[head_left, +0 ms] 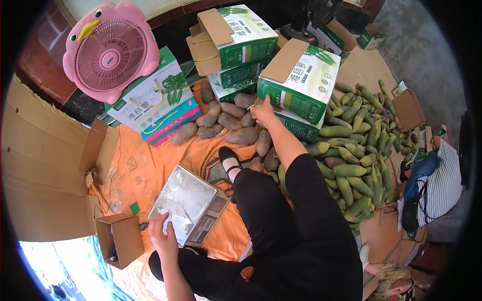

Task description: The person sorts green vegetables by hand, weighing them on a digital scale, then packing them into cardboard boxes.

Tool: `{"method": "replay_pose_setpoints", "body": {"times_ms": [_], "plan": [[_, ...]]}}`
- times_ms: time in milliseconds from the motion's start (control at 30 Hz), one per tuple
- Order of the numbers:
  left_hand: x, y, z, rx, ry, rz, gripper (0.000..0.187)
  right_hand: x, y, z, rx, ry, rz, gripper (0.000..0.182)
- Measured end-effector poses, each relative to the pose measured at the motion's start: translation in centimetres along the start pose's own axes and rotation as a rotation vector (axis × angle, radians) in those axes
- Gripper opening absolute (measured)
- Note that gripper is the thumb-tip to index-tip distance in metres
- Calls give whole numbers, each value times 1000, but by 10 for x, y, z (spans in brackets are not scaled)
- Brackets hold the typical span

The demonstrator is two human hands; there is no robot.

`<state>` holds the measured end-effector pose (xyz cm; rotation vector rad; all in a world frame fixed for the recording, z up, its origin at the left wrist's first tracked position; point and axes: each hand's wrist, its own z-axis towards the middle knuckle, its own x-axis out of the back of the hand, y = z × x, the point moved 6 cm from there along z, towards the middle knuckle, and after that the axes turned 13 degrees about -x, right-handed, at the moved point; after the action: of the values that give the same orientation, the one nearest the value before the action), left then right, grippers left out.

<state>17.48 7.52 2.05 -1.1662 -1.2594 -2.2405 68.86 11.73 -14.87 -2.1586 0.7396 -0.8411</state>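
My right hand point(262, 110) reaches forward and grips the lower left corner of a green-and-white carton point(293, 98) printed with long green radishes. Its brown end flap stands open, and it rests on another green carton point(297, 126). My left hand point(164, 235) hovers at the near left edge of a digital weighing scale point(183, 198), fingers apart, holding nothing. No goods lie on the scale's worn silver plate. Brownish-red root vegetables point(241, 135) lie in front of the cartons. Right of my right arm spreads a large heap of green radishes point(351, 165).
A pink penguin-shaped fan point(110, 55) stands behind a green-and-white gift carton point(155, 93). More stacked cartons point(246, 45) are at the back. A small brown box point(120, 241) sits left, on the orange sheet point(135, 175). Another person in a striped top point(442, 183) is at far right.
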Motion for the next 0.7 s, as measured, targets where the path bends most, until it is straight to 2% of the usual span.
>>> {"method": "replay_pose_setpoints", "body": {"times_ms": [33, 67, 133, 167, 233, 267, 333, 533, 700], "plan": [[-1, -2, -1, 19, -25, -30, 25, -1, -6, -14, -73, -121, 153, 90], [-1, -2, 0, 18, -26, -28, 25, -1, -7, -13, -75, -121, 154, 90], [1, 2, 0, 25, -26, -36, 21, 4, -13, -13, -78, -229, 523, 86], [1, 2, 0, 22, -24, -37, 21, 11, -13, -14, -74, -228, 524, 86], [3, -2, -4, 40, -25, -27, 19, 31, -16, -19, -9, -330, 774, 80], [4, -2, -5, 39, -22, -30, 19, 44, -13, -20, 3, -335, 784, 75], [6, -1, -8, 22, -18, -33, 20, 79, -4, -29, 32, -300, 793, 67], [12, 6, -14, 11, 6, -83, 19, 209, 27, -82, 172, -64, 1101, 27], [15, 7, -20, -2, 13, -98, 18, 271, 17, -180, 385, -66, 1103, 14]]}}
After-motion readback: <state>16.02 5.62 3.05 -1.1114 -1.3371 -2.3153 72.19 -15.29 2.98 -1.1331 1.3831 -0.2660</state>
